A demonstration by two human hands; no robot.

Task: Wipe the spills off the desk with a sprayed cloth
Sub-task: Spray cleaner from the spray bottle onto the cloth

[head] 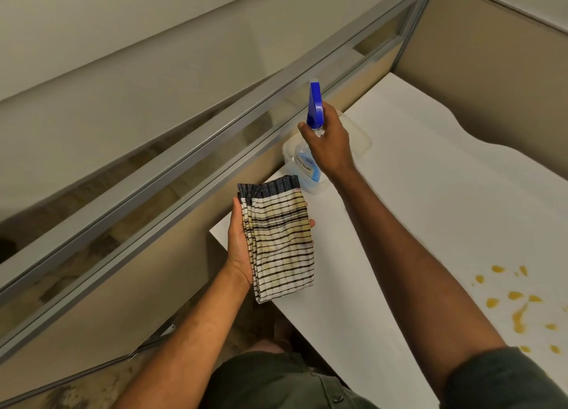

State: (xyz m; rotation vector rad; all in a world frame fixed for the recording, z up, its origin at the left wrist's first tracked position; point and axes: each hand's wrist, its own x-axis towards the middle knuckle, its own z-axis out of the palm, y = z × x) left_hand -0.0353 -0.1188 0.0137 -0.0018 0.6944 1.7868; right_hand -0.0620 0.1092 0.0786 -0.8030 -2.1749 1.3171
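Note:
A folded cloth [281, 239] with dark and yellowish stripes lies flat on my left hand [239, 248], held over the left end of the white desk [430, 193]. My right hand [329, 141] grips the neck of a clear spray bottle [307, 162] with a blue trigger head [315, 105], just beyond the cloth. The bottle's lower part stands in or over a clear plastic container [359, 135]. Several yellow-orange spill drops [519, 307] dot the desk at the right.
A grey metal-framed partition [215, 150] runs diagonally along the desk's far side, and a beige panel [491, 52] closes the far end. The desk's left end [215, 233] drops off to the floor beside my legs.

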